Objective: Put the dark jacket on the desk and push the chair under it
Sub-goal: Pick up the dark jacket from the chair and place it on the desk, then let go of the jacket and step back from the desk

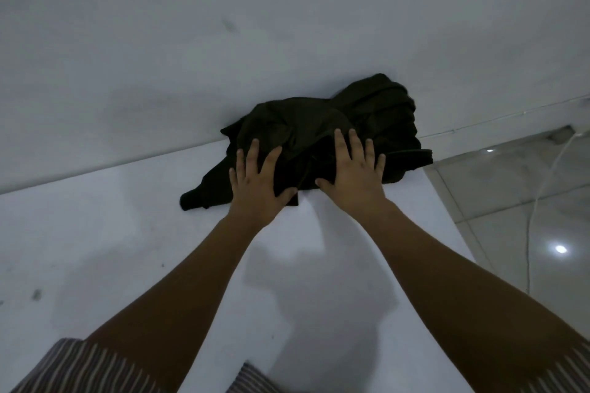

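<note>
The dark jacket [344,115] lies bunched on the white desk [111,249], pushed up against the wall at the desk's far right end. My left hand [257,180] rests flat on the jacket's near left part, fingers spread. My right hand [354,174] presses flat on its near middle, fingers also spread. Neither hand closes around the cloth. One sleeve end [191,199] trails out to the left. The chair is out of view.
A pale wall [223,25] rises right behind the desk. The desk's right edge [447,217] drops to a glossy tiled floor [526,217], where a thin white cable [531,233] hangs down.
</note>
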